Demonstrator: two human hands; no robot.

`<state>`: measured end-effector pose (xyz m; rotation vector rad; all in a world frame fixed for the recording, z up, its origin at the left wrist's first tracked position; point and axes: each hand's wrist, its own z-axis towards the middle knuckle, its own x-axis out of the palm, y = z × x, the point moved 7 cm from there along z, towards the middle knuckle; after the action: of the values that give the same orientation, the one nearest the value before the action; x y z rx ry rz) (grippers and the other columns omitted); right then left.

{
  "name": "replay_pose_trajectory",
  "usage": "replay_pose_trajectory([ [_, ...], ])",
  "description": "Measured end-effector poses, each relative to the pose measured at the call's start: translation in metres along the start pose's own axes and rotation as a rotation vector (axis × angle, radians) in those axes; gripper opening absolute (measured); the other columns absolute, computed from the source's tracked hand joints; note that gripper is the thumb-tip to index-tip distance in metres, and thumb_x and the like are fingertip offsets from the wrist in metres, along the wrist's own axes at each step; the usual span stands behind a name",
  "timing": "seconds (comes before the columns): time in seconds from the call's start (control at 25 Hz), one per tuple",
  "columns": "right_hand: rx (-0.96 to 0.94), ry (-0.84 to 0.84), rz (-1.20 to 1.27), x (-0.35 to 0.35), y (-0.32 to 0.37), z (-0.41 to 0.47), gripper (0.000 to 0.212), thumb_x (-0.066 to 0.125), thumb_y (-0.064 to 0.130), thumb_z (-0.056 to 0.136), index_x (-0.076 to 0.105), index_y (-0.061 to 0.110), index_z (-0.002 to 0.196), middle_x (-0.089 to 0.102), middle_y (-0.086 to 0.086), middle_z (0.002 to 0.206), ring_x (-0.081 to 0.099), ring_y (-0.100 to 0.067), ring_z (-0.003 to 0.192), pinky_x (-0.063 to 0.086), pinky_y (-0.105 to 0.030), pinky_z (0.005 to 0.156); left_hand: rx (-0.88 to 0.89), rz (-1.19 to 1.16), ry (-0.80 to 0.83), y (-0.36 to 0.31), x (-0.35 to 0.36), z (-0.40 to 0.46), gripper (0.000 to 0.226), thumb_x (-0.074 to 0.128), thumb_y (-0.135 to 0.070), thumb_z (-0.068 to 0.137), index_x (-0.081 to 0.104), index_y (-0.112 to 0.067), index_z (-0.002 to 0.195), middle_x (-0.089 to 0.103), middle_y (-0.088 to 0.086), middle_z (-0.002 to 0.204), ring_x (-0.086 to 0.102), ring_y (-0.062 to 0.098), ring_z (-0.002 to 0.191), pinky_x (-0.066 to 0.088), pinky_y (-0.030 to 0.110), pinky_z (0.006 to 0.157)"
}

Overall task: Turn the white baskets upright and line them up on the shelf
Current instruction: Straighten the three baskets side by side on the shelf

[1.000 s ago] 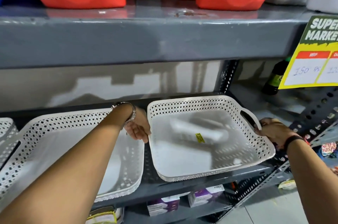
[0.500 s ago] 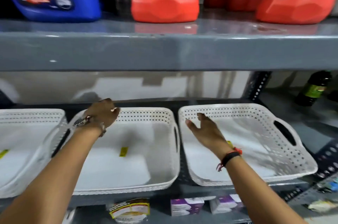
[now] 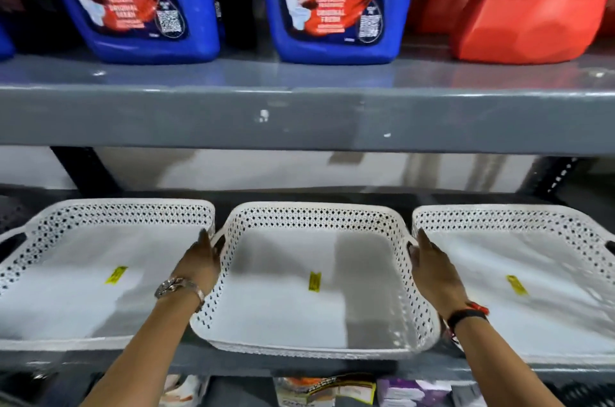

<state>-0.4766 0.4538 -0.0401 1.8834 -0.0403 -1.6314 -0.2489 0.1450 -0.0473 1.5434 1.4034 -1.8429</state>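
Three white perforated baskets stand upright in a row on the grey lower shelf (image 3: 233, 363): the left basket (image 3: 83, 293), the middle basket (image 3: 299, 313) and the right basket (image 3: 545, 306). Each has a small yellow sticker on its floor. My left hand (image 3: 199, 262), with a watch on the wrist, lies against the middle basket's left handle. My right hand (image 3: 432, 270), with a dark wristband, lies against its right handle. Both hands have their fingers stretched forward and clasp the middle basket between them. The front rims of the baskets reach over the shelf's edge.
The upper shelf (image 3: 299, 117) hangs low over the baskets and carries blue cleaner jugs (image 3: 332, 7) and red jugs (image 3: 532, 7). A dark slotted upright (image 3: 555, 175) stands at the back right. Small boxes (image 3: 399, 393) sit on the level below.
The view has swung left, so three baskets show. Both hands have dropped from over the baskets to the two handles of the middle basket.
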Motion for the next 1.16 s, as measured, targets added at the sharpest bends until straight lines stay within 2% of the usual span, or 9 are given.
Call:
replay_pose_trajectory([
  [0.12,0.007,-0.008,-0.088,0.003,0.002,-0.002,0.052,0.03,0.008,0.098,0.015,0.007,0.148,0.048,-0.02,0.138,0.053,-0.031,0.12,0.047,-0.036,0.094,0.011,-0.04,-0.042,-0.004,0.002,0.004,0.034,0.033,-0.023,0.098,0.042,0.001,0.119,0.062,0.03,0.114,0.06,0.042,0.104,0.048,0.04,0.081],
  [0.2,0.016,-0.009,-0.151,0.004,0.003,-0.002,0.054,0.031,0.004,0.097,0.015,0.007,0.148,0.05,-0.02,0.135,0.054,-0.032,0.117,0.048,-0.036,0.091,0.021,-0.016,-0.035,-0.005,0.003,0.006,0.028,0.031,-0.019,0.098,0.042,0.003,0.112,0.063,0.03,0.11,0.061,0.042,0.1,0.046,0.039,0.075],
  [0.36,0.021,-0.033,-0.204,0.007,0.003,0.002,0.055,0.031,0.001,0.095,0.016,0.006,0.148,0.049,-0.021,0.135,0.054,-0.033,0.117,0.047,-0.036,0.091,0.065,-0.037,-0.026,-0.008,0.007,0.012,0.023,0.028,-0.016,0.097,0.038,0.002,0.109,0.061,0.03,0.108,0.061,0.041,0.095,0.037,0.032,0.065],
  [0.48,0.016,-0.082,-0.181,0.008,0.003,0.011,0.055,0.033,-0.001,0.094,0.02,0.006,0.147,0.051,-0.023,0.131,0.054,-0.036,0.114,0.047,-0.037,0.088,0.064,0.004,-0.001,-0.011,0.012,0.017,0.031,0.028,-0.007,0.095,0.033,-0.002,0.125,0.059,0.028,0.117,0.06,0.041,0.101,0.042,0.037,0.07],
  [0.56,0.004,-0.102,-0.144,0.007,0.006,0.02,0.057,0.034,-0.005,0.091,0.023,0.007,0.146,0.053,-0.024,0.128,0.055,-0.038,0.111,0.047,-0.039,0.086,0.08,0.047,0.0,-0.017,0.014,0.023,0.042,0.029,-0.002,0.094,0.029,-0.005,0.136,0.054,0.027,0.128,0.056,0.041,0.111,0.046,0.042,0.084],
  [0.64,-0.006,-0.099,-0.119,0.005,0.01,0.035,0.063,0.035,-0.008,0.088,0.024,0.01,0.147,0.054,-0.024,0.126,0.054,-0.04,0.11,0.047,-0.04,0.087,0.096,0.07,-0.014,-0.024,0.015,0.034,0.044,0.028,-0.004,0.096,0.027,-0.004,0.14,0.048,0.025,0.135,0.05,0.041,0.119,0.043,0.045,0.095],
  [1.0,-0.012,-0.085,-0.103,0.005,0.013,0.067,0.063,0.033,-0.008,0.086,0.027,0.011,0.146,0.051,-0.024,0.126,0.051,-0.042,0.111,0.045,-0.044,0.091,0.116,0.043,-0.055,-0.04,0.017,0.052,0.041,0.029,0.002,0.092,0.035,0.001,0.132,0.052,0.029,0.126,0.052,0.044,0.113,0.044,0.048,0.09],
  [1.16,-0.01,-0.109,-0.07,0.004,0.009,0.059,0.059,0.032,-0.005,0.089,0.028,0.011,0.145,0.051,-0.024,0.13,0.049,-0.042,0.116,0.044,-0.043,0.092,0.105,0.033,-0.046,-0.037,0.016,0.045,0.048,0.029,0.003,0.091,0.029,-0.004,0.139,0.047,0.027,0.132,0.049,0.044,0.117,0.044,0.048,0.092],
])
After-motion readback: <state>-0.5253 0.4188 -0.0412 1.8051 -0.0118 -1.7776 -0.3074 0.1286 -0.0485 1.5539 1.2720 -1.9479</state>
